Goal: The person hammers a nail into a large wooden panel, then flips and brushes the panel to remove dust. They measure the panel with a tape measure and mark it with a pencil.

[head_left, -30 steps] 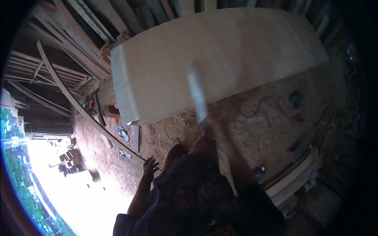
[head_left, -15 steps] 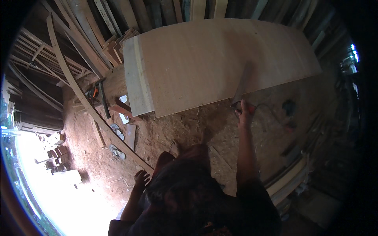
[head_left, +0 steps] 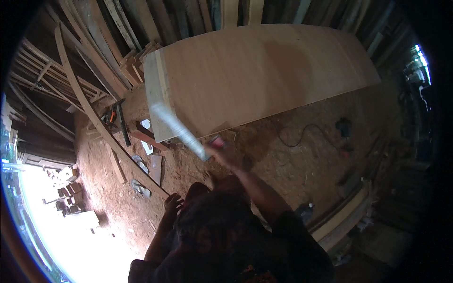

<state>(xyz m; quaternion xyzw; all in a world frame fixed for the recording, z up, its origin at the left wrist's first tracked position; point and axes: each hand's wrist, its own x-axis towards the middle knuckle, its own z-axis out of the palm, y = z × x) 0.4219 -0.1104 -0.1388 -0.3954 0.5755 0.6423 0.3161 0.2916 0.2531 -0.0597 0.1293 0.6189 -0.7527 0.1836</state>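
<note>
My right hand [head_left: 221, 155] is closed around the red handle [head_left: 217, 142] of a handsaw. The saw's blade [head_left: 178, 129] is smeared by motion and bright with light; it points up and left, in front of the pale left end of a large plywood sheet [head_left: 226, 80]. Whether blade and sheet touch, I cannot tell. Down by my left knee, my left hand [head_left: 173, 203] has its fingers apart and holds nothing. Closest to it is the lower end of a long curved wooden strip [head_left: 101, 123]; contact between them is unclear.
A hammer [head_left: 123, 124] lies left of the sheet. Sandals [head_left: 140, 187] and offcuts are on the dirt floor. Right of me lie a corded power tool [head_left: 344, 127] and stacked boards [head_left: 340, 214]. Planks [head_left: 184, 21] lean along the back.
My right hand has swung left and nearer to my body with the handsaw, whose blade now points left instead of away over the sheet. My left hand has shifted slightly upward.
</note>
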